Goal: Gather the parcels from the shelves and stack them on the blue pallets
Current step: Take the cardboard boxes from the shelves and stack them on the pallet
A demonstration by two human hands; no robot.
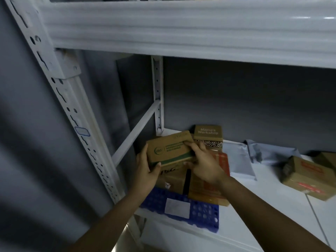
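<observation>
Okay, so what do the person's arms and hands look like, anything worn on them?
Both forearms are bare as far as the frame shows: no sleeves visible. The left hand and right hand have no gloves, and I see no rings, watch or wristbands. The picture is dim and blurred, so small details could be missed.

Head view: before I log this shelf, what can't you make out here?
- Green-print box: its small print is blurred; left hand and right hand cover its ends.
- Boxes under it: count unclear; the held box and hands hide them.
- Blue pallet: its white label is unreadable.
- Taped box: blurred by motion; a box behind it is cut by the right edge.
- Top shelf: contents are cut off by the upper edge.
</observation>
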